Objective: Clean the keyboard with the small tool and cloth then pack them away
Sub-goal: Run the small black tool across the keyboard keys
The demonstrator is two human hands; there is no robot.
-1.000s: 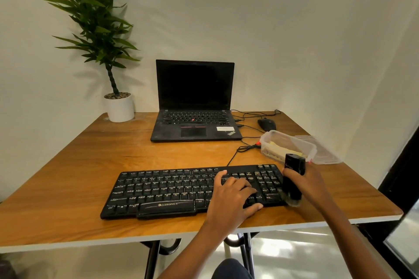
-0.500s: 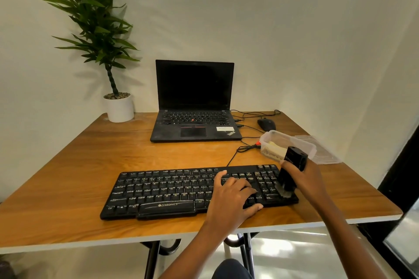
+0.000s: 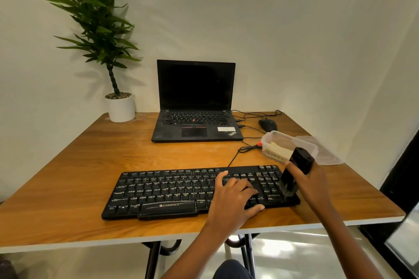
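A black keyboard (image 3: 172, 190) lies across the front of the wooden table (image 3: 68, 176). My left hand (image 3: 233, 199) rests flat on its right half, fingers spread over the keys. My right hand (image 3: 310, 186) grips a small black cleaning tool (image 3: 297, 167), held tilted with its lower tip on the keys at the keyboard's right end. A yellowish cloth (image 3: 277, 150) lies inside a clear plastic container (image 3: 288, 142) just behind the tool.
A clear lid (image 3: 326, 154) lies to the right of the container. Behind are an open black laptop (image 3: 195, 106), a black mouse (image 3: 268, 124) with cables, and a potted plant (image 3: 120, 106) at the back left. The table's right edge is close to my right hand.
My right hand has brought the tool from off the keyboard's right end onto its right-hand keys and tilted it. My left hand has stayed put.
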